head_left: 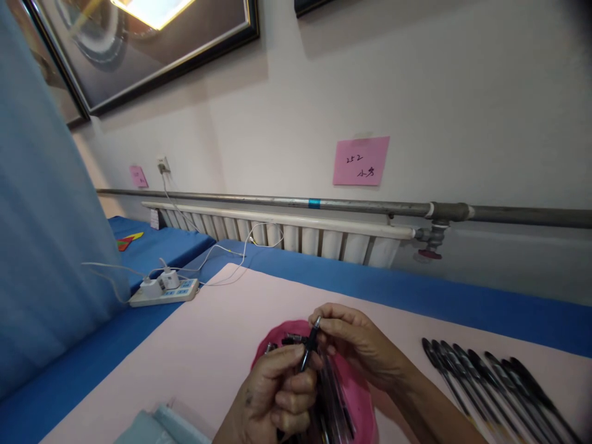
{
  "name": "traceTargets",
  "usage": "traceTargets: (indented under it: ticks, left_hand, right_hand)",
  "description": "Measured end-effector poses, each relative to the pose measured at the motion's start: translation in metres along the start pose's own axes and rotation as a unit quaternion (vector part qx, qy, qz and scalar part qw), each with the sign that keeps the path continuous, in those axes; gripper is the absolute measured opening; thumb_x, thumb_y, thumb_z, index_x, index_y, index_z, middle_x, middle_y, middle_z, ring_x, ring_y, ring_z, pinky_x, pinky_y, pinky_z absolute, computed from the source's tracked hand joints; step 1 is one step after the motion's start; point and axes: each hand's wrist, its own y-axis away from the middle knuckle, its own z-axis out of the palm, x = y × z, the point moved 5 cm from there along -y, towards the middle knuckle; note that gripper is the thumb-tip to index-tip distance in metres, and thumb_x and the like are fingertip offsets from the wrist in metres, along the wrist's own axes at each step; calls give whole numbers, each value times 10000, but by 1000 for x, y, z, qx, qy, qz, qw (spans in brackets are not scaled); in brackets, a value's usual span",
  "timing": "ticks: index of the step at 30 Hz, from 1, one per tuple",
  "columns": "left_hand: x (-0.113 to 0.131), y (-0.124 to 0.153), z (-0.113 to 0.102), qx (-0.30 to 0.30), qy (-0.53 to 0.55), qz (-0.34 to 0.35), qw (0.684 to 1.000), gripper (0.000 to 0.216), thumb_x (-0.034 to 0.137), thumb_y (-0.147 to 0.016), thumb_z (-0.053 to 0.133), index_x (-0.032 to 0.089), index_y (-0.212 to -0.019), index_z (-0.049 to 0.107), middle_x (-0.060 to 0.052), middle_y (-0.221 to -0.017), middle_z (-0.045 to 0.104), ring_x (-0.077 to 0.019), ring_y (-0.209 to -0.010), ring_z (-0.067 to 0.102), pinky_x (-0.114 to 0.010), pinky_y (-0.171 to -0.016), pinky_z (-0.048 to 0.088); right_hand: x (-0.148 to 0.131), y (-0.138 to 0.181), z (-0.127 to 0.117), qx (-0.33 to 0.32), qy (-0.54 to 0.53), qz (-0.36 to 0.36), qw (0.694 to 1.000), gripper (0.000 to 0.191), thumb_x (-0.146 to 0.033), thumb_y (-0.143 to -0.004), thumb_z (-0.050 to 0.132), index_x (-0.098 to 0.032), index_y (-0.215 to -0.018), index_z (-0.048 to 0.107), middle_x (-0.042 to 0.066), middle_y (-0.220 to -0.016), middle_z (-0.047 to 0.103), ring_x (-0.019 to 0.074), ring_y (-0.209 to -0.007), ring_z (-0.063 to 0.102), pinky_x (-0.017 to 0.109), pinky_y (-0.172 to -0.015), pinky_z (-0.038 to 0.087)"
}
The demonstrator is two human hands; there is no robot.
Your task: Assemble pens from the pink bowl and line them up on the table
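Observation:
My left hand [272, 394] is curled into a fist around the lower part of a black pen [309, 348], over a pink tray [358, 394] that holds several more pens. My right hand [358, 345] pinches the pen's metal tip end between thumb and fingers. Both hands meet just above the tray, near the bottom middle of the view. A row of several black pens [490, 382] lies side by side on the pale pink mat [203, 345] to the right of my right forearm.
A white power strip [164, 290] with chargers and white cables sits on the blue cloth at the left. A blue partition [41, 246] rises at the far left. A radiator [287, 234], a pipe and a pink note [361, 161] line the back wall.

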Motion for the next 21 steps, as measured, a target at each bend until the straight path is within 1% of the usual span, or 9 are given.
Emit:
traceTargets:
  ticks: [3,5,8,13,15,18,19,21]
  left_hand:
    - [2,-1,1,22,-19,34,999,260,314,-714,688,92,-823,608,81,-510,352,21,-345,182,-107,-311,89]
    - [3,-2,1,38,-38,62,997,262,324,-712,687,105,-823,595,80,-503,370,20,-339,194,-114,-312,84]
    - [4,-3,2,74,-85,103,988,273,355,-711,682,128,-812,567,75,-502,413,17,-330,214,-127,-316,75]
    - [8,-6,3,167,-189,181,951,351,472,-741,627,145,-841,549,73,-514,459,20,-309,216,-151,-323,42]
    - [8,-6,4,179,-199,186,945,359,482,-742,622,148,-842,538,75,-515,460,20,-310,214,-156,-328,41]
    - [7,-5,6,169,-171,168,956,353,461,-723,646,153,-841,520,78,-522,456,20,-321,224,-156,-336,42]
    - [7,-5,6,163,-162,163,960,352,454,-716,653,153,-837,517,78,-522,453,19,-323,227,-157,-337,41]
    - [7,-4,7,154,-153,157,963,346,444,-711,660,153,-831,515,78,-522,451,19,-326,229,-158,-340,39]
  right_hand:
    - [6,-2,1,21,-3,-1,1000,213,-335,-662,743,-146,-712,658,-15,-576,584,81,-496,459,215,-496,320]
    - [8,-2,3,25,-2,-8,1000,204,-334,-682,728,-149,-711,647,-22,-569,575,77,-487,459,214,-497,325]
    - [9,-2,4,36,3,-15,999,199,-334,-694,717,-154,-707,633,-30,-553,563,75,-472,451,214,-492,329]
    - [10,-3,4,112,5,-22,993,222,-340,-656,746,-166,-655,607,-44,-496,531,86,-457,462,208,-452,305]
    - [9,-2,6,119,-25,-25,992,219,-344,-645,756,-168,-713,644,-26,-582,588,86,-475,475,214,-466,336]
    - [7,-2,10,95,-74,-31,992,272,-352,-660,739,-159,-846,699,24,-803,647,92,-531,505,238,-514,392]
    - [6,-2,11,84,-80,-28,993,276,-347,-664,734,-150,-855,705,30,-811,645,96,-536,510,240,-517,394]
    - [7,-2,12,69,-82,-17,994,256,-326,-655,740,-137,-825,709,18,-716,624,97,-519,500,237,-505,383]
